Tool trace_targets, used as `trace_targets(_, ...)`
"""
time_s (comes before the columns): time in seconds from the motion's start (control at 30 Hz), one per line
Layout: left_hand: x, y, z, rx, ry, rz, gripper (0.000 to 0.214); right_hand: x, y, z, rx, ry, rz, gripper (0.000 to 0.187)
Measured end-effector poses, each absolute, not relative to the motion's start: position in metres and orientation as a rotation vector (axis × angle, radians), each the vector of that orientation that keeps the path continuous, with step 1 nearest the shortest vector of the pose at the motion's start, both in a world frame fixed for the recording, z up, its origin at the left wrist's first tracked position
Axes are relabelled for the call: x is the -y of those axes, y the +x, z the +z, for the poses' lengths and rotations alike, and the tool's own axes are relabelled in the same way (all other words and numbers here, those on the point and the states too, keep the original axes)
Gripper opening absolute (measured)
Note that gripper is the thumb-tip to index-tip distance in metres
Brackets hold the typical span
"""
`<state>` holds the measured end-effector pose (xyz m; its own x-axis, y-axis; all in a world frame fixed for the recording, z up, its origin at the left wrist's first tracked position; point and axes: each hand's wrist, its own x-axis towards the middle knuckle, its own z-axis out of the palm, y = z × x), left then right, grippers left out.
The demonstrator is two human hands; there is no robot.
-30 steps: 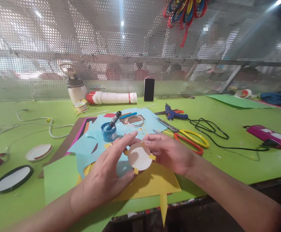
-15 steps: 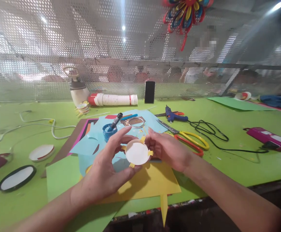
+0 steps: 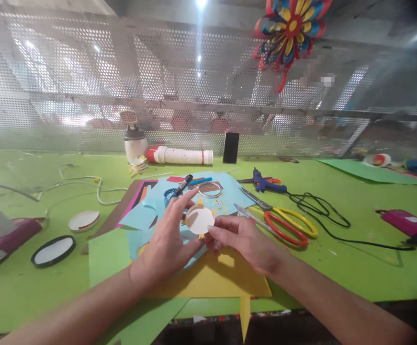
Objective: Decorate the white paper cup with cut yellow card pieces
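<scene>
White disc (image 3: 198, 224) is held up between the two hands, above the yellow sheet (image 3: 226, 282) at the near side of the table (image 3: 359, 278). The left hand (image 3: 163, 239) curves around its left side, fingers behind and thumb at the lower edge; the right hand (image 3: 254, 244) pinches the lower right edge between thumb and fingers. So both are closed on the one piece

As for progress, yellow tabs (image 3: 201, 235) already stand out from the rim at the top, left and bottom, with fringed ends at the left and bottom; they look fixed in place, though the joins are too small to make out. The face towards the camera is plain white, with no marks visible. A small white piece with yellow bits (image 3: 137, 166) stands at the back, beside the white bottle (image 3: 135, 147). The scissors (image 3: 287, 230) and the glue gun (image 3: 264, 183) lie on the right, both out of the hands. How much work remains on the disc cannot be told; its hidden side does not show
</scene>
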<state>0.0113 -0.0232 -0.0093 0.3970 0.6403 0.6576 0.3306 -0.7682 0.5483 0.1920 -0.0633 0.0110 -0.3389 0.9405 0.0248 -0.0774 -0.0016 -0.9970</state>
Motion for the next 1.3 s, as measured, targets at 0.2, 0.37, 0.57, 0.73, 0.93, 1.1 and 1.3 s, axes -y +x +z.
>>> trace_targets(0.2,0.029,0.012,-0.009,-0.872,2.392,1.295,0.081,0.059,0.193,0.004,1.234,-0.905,1.552,0.023)
trace_targets(0.37,0.024,0.007,-0.004,-0.688,2.092,1.21,0.08,0.051,0.204,0.004,1.222,-0.881,1.592,0.023)
trace_targets(0.57,0.015,0.004,0.011,-0.59,1.29,0.897,0.031,0.045,0.22,0.008,1.348,-0.915,1.669,0.024)
trace_targets(0.73,0.014,0.004,0.013,-0.511,1.233,0.754,0.02,0.043,0.227,0.009,1.436,-0.911,1.704,0.025)
trace_targets(0.93,0.007,0.0,0.008,-0.583,1.246,0.656,0.013,0.039,0.229,0.009,1.453,-0.962,1.677,0.03)
trace_targets(1.1,0.002,0.0,0.007,-0.663,1.269,0.702,0.017,0.024,0.237,0.009,1.233,-1.024,1.423,0.037)
trace_targets(1.3,-0.003,0.0,0.005,-0.773,1.274,0.742,0.022,0.008,0.254,0.004,1.015,-1.121,1.106,0.035)
